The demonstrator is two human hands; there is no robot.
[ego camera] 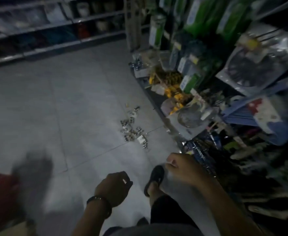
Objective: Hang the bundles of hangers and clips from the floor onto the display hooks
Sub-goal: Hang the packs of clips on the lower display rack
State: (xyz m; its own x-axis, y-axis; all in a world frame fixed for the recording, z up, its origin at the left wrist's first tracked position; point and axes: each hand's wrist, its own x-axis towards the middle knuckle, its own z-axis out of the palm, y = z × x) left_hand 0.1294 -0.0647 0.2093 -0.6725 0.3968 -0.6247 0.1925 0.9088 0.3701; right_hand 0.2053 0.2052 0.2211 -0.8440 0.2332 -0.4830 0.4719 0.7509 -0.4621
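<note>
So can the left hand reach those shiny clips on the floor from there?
Probably not yet. The left hand hangs short of the clips, which lie farther ahead on the floor. Only bare tile shows between them, so a step and a bend should do it.

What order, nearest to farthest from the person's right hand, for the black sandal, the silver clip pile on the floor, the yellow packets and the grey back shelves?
In the head view, from the right hand:
1. Black sandal, just left.
2. Silver clip pile, floor ahead.
3. Yellow packets, low on right rack.
4. Grey back shelves, far left.
</note>
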